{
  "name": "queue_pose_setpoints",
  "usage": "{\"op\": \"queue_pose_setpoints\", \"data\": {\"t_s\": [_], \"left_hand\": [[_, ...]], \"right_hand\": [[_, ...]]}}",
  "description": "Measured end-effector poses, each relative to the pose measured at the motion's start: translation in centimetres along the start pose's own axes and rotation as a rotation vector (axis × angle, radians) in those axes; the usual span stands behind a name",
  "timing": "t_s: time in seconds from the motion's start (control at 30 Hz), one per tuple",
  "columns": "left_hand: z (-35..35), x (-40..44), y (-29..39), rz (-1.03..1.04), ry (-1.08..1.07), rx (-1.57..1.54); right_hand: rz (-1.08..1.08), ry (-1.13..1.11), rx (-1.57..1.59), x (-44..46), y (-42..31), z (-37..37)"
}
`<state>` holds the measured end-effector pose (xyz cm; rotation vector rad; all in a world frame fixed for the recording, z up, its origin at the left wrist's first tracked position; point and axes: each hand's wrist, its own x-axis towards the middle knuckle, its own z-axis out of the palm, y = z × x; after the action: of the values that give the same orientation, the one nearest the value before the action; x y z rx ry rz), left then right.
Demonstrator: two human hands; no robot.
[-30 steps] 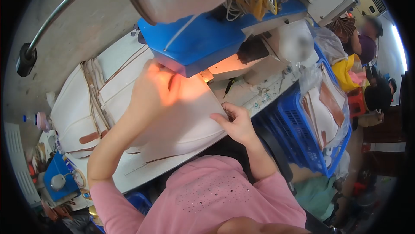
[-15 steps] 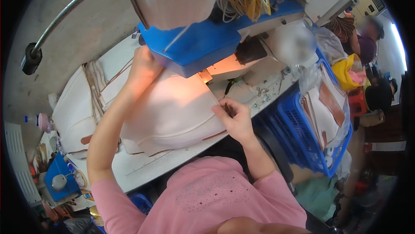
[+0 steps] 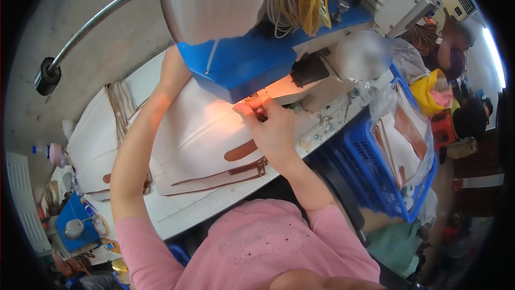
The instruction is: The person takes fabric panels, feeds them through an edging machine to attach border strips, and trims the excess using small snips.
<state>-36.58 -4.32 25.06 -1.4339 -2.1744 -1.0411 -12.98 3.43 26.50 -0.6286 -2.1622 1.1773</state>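
Here, we see the white panel (image 3: 198,129) flat on the bench (image 3: 166,220), reaching under the blue machine head (image 3: 230,78). The right hand (image 3: 272,123) has its thumb and fingers drawn together on a small dark item (image 3: 261,116) just below that head. The left hand (image 3: 175,67) is partly hidden behind it; we cannot tell whether its fingers grip. Brown patches (image 3: 241,151) mark the panel's near side.

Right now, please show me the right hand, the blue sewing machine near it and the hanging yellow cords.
Right hand (image 3: 273,125): head view, back of hand.
Blue sewing machine (image 3: 241,66): head view, front cover.
Hanging yellow cords (image 3: 315,0): head view, middle strands.
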Motion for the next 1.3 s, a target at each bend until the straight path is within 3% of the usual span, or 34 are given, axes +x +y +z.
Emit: {"op": "queue_pose_setpoints", "data": {"t_s": [0.13, 0.3, 0.37, 0.47, 0.73, 1.3], "left_hand": [[-1.8, 0.7, 1.8, -0.140, -0.038, -0.060], [-5.6, -4.2, 8.6, -0.102, -0.301, -0.074], [-5.9, -6.0, 11.1, 0.153, -0.273, -0.038], [-6.0, -6.5, 12.9, 0.144, -0.307, 0.086], [-5.5, -6.5, 13.7, 0.170, -0.373, 0.203], [-5.2, -6.4, 13.6, 0.175, -0.378, 0.276]], "right_hand": [[0.040, -0.015, -0.091, 0.6, -0.7, 0.1], [0.015, 0.005, -0.138, 0.6, -0.3, 0.3], [0.015, 0.017, -0.108, 0.5, -0.4, 0.3], [0.028, 0.027, -0.013, 0.2, -0.5, 0.3], [0.006, 0.023, 0.143, -0.2, 0.3, 0.2], [0.090, -0.010, 0.119, -0.1, -0.2, 0.1]]}}
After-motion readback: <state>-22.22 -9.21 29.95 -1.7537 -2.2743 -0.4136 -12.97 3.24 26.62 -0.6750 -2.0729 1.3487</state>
